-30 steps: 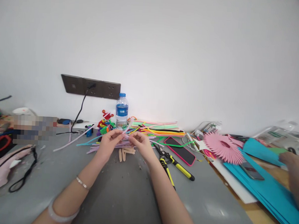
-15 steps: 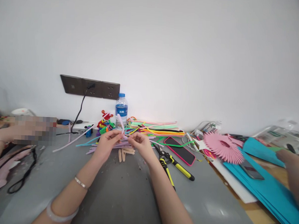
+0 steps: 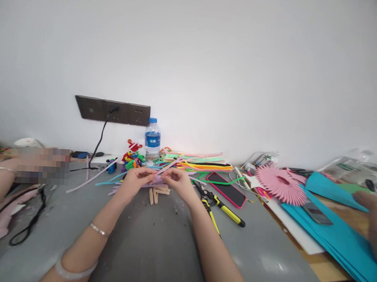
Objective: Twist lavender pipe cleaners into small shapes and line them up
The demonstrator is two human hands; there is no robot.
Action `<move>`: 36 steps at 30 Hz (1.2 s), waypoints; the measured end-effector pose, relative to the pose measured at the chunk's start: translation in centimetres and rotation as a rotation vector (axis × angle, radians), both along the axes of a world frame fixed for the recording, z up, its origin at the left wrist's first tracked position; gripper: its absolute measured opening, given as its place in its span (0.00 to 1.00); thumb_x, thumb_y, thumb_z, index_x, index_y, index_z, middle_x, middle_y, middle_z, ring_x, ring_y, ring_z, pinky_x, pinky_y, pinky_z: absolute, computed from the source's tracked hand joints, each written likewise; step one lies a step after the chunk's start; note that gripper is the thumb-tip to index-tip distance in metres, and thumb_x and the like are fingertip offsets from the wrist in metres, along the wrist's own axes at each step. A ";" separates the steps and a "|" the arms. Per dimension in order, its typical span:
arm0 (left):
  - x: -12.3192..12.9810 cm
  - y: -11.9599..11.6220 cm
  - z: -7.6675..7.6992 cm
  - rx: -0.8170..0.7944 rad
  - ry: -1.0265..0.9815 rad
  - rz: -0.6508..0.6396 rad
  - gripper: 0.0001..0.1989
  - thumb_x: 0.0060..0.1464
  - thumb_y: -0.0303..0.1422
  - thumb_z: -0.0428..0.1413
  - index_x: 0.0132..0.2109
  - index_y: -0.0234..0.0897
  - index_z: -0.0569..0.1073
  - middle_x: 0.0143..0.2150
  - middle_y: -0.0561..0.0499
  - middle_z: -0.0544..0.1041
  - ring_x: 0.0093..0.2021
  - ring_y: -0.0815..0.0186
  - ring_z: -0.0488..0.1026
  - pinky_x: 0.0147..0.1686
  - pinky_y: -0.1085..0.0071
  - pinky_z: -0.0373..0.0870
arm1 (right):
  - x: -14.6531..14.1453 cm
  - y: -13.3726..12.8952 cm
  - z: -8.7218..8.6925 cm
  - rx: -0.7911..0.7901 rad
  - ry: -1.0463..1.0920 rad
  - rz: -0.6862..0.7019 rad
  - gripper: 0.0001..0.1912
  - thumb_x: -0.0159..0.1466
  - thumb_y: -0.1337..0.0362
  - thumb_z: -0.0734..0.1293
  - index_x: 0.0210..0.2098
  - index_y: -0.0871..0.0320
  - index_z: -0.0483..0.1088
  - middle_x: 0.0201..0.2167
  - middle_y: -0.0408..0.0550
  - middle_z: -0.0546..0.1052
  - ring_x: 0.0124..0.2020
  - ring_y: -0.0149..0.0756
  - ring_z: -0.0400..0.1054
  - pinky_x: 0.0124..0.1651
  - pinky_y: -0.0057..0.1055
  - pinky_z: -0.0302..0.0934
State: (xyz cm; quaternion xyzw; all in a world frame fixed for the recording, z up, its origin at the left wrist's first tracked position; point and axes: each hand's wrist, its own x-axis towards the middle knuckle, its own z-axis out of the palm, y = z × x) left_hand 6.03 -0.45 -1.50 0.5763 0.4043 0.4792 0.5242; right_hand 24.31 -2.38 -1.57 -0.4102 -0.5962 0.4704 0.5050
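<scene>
A light purple pipe cleaner [image 3: 171, 164] slants up to the right between my two hands. Its lower end is pinched between the thumb and fingers of my left hand [image 3: 139, 178]. My right hand [image 3: 177, 181] pinches the same strip a little to the right, fingertips close to the left ones. Behind and beneath both hands lies a loose pile of purple and blue pipe cleaners [image 3: 118, 188]. Short wooden sticks [image 3: 155, 195] rest on the grey table [image 3: 145, 248] just in front of the hands.
A water bottle [image 3: 152, 142] stands behind my hands. Yellow-handled pliers [image 3: 225, 211] and a pink-cased phone [image 3: 228, 191] lie to the right, with a pink paper fan [image 3: 280, 185] and blue sheets [image 3: 341, 245] beyond. Other people's hands show at both sides.
The purple strip stood upright and bent above my left fingers; now it slants to the right between both hands. My hands are slightly closer together.
</scene>
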 end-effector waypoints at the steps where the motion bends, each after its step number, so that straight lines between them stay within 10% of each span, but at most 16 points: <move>1: -0.1 0.0 0.0 -0.011 -0.003 -0.007 0.11 0.39 0.36 0.67 0.32 0.35 0.81 0.26 0.50 0.79 0.25 0.67 0.72 0.29 0.71 0.71 | 0.0 0.0 0.0 -0.012 0.026 0.012 0.10 0.54 0.57 0.72 0.28 0.57 0.72 0.24 0.42 0.73 0.24 0.29 0.62 0.29 0.27 0.57; 11: 0.5 -0.5 0.3 -0.200 -0.240 -0.043 0.19 0.38 0.36 0.69 0.38 0.35 0.76 0.29 0.52 0.79 0.32 0.63 0.78 0.37 0.67 0.75 | 0.0 0.0 -0.1 -0.007 0.148 0.018 0.09 0.53 0.59 0.73 0.29 0.57 0.72 0.29 0.44 0.75 0.31 0.32 0.68 0.36 0.30 0.63; 23: 1.1 -0.6 -0.5 0.228 0.103 0.009 0.09 0.48 0.34 0.61 0.36 0.36 0.72 0.28 0.53 0.74 0.32 0.64 0.77 0.36 0.69 0.75 | -1.0 0.0 0.0 0.086 0.181 -0.004 0.10 0.54 0.58 0.73 0.31 0.57 0.72 0.35 0.47 0.74 0.42 0.38 0.69 0.47 0.34 0.62; 36: 1.1 -1.6 0.5 0.462 0.164 0.155 0.07 0.51 0.32 0.60 0.38 0.38 0.78 0.35 0.49 0.80 0.33 0.64 0.79 0.37 0.68 0.79 | -0.5 -0.2 0.2 -0.206 0.439 -0.025 0.14 0.51 0.56 0.75 0.29 0.57 0.70 0.26 0.42 0.75 0.30 0.32 0.70 0.32 0.26 0.62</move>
